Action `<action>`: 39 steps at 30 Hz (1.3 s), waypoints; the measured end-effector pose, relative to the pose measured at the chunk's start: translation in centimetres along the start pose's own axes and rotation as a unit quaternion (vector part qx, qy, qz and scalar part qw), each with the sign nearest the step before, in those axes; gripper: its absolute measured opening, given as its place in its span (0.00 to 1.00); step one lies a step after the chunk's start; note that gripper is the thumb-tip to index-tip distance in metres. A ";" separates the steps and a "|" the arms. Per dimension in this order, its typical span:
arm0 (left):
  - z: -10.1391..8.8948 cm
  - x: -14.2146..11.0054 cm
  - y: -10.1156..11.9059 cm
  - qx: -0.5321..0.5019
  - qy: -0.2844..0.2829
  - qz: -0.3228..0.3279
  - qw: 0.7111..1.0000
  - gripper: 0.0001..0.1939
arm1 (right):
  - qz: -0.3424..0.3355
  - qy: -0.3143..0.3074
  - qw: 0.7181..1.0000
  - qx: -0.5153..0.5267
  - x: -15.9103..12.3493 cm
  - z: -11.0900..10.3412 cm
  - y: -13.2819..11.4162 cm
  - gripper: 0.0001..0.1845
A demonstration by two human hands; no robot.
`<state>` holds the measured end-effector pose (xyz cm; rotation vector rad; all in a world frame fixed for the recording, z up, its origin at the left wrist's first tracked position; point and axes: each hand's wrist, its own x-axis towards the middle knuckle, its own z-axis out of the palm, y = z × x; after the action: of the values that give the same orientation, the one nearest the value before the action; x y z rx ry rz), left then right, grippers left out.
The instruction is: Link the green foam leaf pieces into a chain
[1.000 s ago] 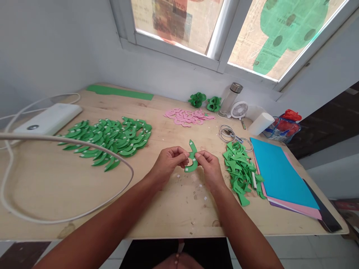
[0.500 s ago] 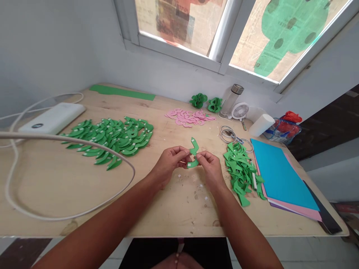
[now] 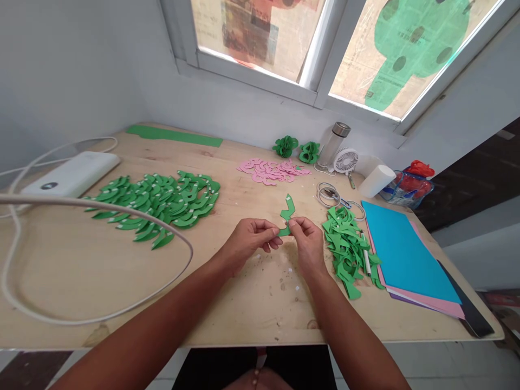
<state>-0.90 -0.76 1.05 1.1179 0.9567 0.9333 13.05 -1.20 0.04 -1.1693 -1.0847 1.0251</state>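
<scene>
Between my two hands, above the front middle of the table, is a curved green foam cutout (image 3: 288,207) with a small white patch near its top end. My left hand (image 3: 257,235) pinches its lower left end between thumb and fingers. On the other side, my right hand (image 3: 305,237) grips the lower right part, thumb and finger pressed together. The upper part of the cutout sticks up free. To the left lies a spread pile of similar green cutouts (image 3: 158,203), many bearing white patches. A heap of green scraps (image 3: 345,249) lies right of my right hand.
Pink cutouts (image 3: 272,170) lie farther back, before two green paper balls (image 3: 285,146). A bottle (image 3: 332,145), a small fan (image 3: 345,161) and tape rings (image 3: 327,195) stand or lie back right. Blue sheets (image 3: 406,249) cover the right. A white cable (image 3: 122,205) loops over the left.
The cutout has turned in my hands, so its upper end points more upright. My left thumb has shifted down to its lower end, and my right hand has moved slightly right.
</scene>
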 end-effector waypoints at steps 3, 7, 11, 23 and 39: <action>-0.1 0.1 -0.2 0.009 -0.003 0.017 1.000 0.11 | -0.007 0.003 1.000 -0.005 -0.1 0.0 -0.1 0.09; -0.2 0.3 -0.5 0.014 -0.008 0.041 0.999 0.11 | -0.019 0.004 1.000 -0.005 -0.1 0.0 -0.1 0.09; 0.1 0.0 -0.4 0.017 0.004 0.060 0.998 0.11 | -0.020 0.009 0.999 0.032 0.1 -0.3 0.2 0.09; 0.6 -0.7 0.0 0.016 0.009 0.072 0.997 0.10 | 0.018 0.011 0.994 0.107 0.6 -0.5 0.5 0.11; 0.4 -0.4 -0.7 0.011 -0.016 0.136 0.991 0.13 | 0.061 -0.025 0.985 0.160 0.5 -0.3 0.4 0.10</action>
<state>-0.56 -1.37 0.44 1.2999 0.8013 1.1223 13.39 -0.73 -0.34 -0.9607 -0.8557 1.2793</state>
